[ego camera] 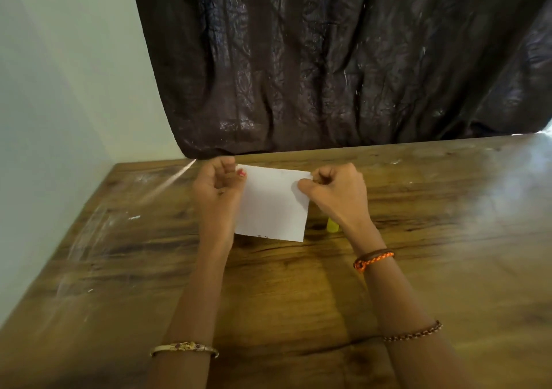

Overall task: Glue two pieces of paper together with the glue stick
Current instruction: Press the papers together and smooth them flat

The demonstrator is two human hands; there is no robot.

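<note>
1. Both bare forearms reach forward over the glossy brown wood-grain tabletop (448, 209), toward its far edge, with the hands raised and facing each other.
2. The left hand (219, 184) curls into a loose fist; its grip is pressed together, thumb and fingers pinching the upper left corner of the white rectangular sheet of paper (273, 205).
3. The right hand (336, 190) is curled the same way, its grip pinching the sheet's upper right corner.
4. The sheet is held between the hands near the far edge of the tabletop; whether it is one layer or two cannot be told.
5. Small dark marks run along the sheet's lower edge, too small to read.
6. A yellow cylindrical glue stick (332, 225) shows just beside the sheet's lower right corner, partly hidden by the right wrist.
</note>
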